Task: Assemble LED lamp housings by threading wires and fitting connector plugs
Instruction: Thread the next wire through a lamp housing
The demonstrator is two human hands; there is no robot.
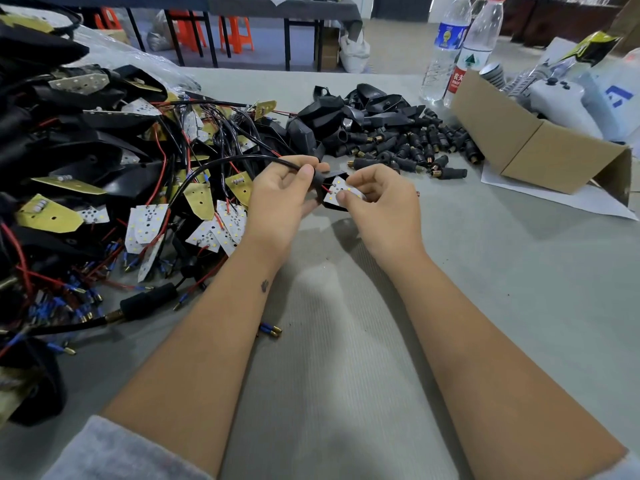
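From the head camera, the left hand (280, 195) has its grip pinched round a black sheathed cable (221, 164) where it enters a small black plastic lamp housing (334, 176), held above the grey tabletop (485, 271). The right hand (381, 199) pinches the white LED board (341, 192) at the housing's mouth. Black connector plugs (415, 147) lie heaped just beyond the hands.

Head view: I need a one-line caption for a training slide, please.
Left hand holds a black cable while the right hand pinches a white LED board at a black housing.
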